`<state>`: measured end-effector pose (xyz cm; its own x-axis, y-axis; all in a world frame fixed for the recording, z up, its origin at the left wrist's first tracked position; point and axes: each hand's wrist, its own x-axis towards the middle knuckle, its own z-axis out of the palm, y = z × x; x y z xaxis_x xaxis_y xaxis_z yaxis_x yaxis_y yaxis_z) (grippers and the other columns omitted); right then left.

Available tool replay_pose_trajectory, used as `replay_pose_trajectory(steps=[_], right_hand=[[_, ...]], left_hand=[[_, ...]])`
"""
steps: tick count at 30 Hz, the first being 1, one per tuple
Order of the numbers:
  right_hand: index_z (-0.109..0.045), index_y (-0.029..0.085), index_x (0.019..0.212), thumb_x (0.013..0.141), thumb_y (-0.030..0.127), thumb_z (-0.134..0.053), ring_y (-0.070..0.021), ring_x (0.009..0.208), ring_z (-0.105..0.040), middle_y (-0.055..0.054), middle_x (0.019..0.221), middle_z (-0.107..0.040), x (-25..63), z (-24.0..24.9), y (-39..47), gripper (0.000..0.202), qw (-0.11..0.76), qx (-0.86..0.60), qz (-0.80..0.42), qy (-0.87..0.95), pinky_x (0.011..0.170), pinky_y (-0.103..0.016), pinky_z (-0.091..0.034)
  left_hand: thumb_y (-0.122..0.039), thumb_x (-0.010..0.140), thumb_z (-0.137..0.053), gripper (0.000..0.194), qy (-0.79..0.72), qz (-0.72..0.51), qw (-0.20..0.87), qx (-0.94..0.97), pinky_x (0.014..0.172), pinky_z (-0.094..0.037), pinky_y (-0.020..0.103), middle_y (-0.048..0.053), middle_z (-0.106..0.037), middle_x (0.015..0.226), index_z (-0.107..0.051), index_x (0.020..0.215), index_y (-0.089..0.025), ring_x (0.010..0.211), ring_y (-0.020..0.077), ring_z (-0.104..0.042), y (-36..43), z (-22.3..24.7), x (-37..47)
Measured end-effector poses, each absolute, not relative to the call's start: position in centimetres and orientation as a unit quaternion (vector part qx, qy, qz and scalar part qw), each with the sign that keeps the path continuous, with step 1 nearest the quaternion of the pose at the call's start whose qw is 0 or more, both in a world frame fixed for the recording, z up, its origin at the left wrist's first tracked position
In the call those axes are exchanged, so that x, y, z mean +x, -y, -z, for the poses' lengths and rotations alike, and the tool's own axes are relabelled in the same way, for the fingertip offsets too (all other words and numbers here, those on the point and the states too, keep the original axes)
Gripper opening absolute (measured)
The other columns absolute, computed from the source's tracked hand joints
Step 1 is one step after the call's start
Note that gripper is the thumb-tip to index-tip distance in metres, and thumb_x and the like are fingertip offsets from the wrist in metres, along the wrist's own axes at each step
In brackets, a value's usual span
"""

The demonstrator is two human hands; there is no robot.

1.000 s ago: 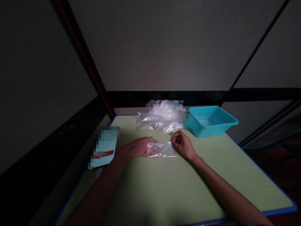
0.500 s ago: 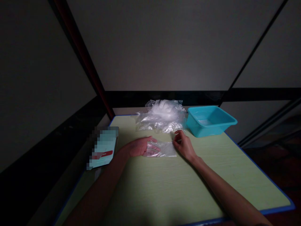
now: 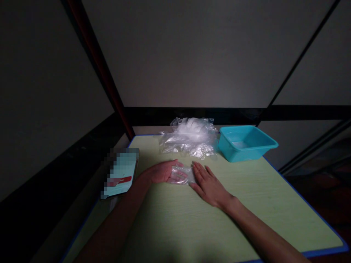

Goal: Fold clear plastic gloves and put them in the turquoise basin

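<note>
A small clear plastic bag point(image 3: 183, 179) lies flat on the table between my hands. The fingers of my left hand point(image 3: 163, 173) show through the film, stretched out and apart, while its thumb points up along the bag's top edge. I cannot tell for sure whether those fingers are inside the bag or under it. My right hand point(image 3: 210, 185) lies palm down with straight fingers, pressing on the bag's right part and hiding that end. Behind them sits a loose heap of clear plastic bags point(image 3: 190, 137).
The light green table point(image 3: 164, 226) has a blue edge. At its back right stands a turquoise plastic basin point(image 3: 246, 148). A device with a lit, partly blurred screen point(image 3: 123, 170) is at the left edge. Pale wall panels point(image 3: 186, 54) rise behind.
My right hand has come down from the bag's right end, its curled fingers straightening flat onto the bag. My left hand has stayed in place.
</note>
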<state>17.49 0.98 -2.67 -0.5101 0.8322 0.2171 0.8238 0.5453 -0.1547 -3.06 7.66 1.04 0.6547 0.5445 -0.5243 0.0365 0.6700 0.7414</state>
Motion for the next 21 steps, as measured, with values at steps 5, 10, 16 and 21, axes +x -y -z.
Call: replay_pose_trajectory(steps=[5,10,16,21], right_hand=[[-0.027,0.002,0.133,0.089,0.047,-0.024,-0.0253,0.129,-0.017,-0.019,0.138,-0.022,17.3,3.3,-1.1,0.064,0.102,-0.482,0.007,0.87,0.103,-0.045,-0.018],[-0.027,0.001,0.132,0.088,0.049,-0.023,-0.0251,0.129,-0.018,-0.019,0.138,-0.022,17.4,3.3,-1.0,0.065,0.1,-0.482,0.012,0.87,0.103,-0.044,-0.019],[-0.026,0.001,0.133,0.088,0.049,-0.023,-0.0249,0.129,-0.018,-0.019,0.138,-0.022,17.4,3.4,-1.1,0.066,0.096,-0.485,0.013,0.869,0.103,-0.044,-0.019],[-0.027,0.003,0.133,0.088,0.051,-0.023,-0.0239,0.129,-0.017,-0.018,0.139,-0.022,17.5,3.8,-1.2,0.066,0.114,-0.48,0.015,0.87,0.103,-0.044,-0.02]], left_hand=[[-0.041,0.083,-0.043,0.029,-0.395,-0.154,0.824,0.377,0.085,-0.038,0.037,0.008,-0.066,0.079,-0.047,0.095,-0.015,0.078,0.0206,-0.063,-7.8,-0.8,-3.4],[-0.04,0.085,-0.04,0.031,-0.393,-0.155,0.818,0.39,0.086,-0.037,0.038,0.012,-0.066,0.09,-0.045,0.101,-0.014,0.084,0.0217,-0.062,-7.7,-0.9,-4.3],[-0.036,0.086,-0.041,0.029,-0.422,-0.187,0.788,0.408,0.084,-0.038,0.038,0.013,-0.066,0.092,-0.043,0.103,-0.013,0.08,0.0215,-0.063,-6.7,-1.5,-5.3],[-0.037,0.078,-0.053,0.034,-0.467,-0.237,0.74,0.423,0.08,-0.041,0.036,0.01,-0.066,0.086,-0.044,0.101,-0.014,0.074,0.0209,-0.063,-5.7,-1.6,-5.6]])
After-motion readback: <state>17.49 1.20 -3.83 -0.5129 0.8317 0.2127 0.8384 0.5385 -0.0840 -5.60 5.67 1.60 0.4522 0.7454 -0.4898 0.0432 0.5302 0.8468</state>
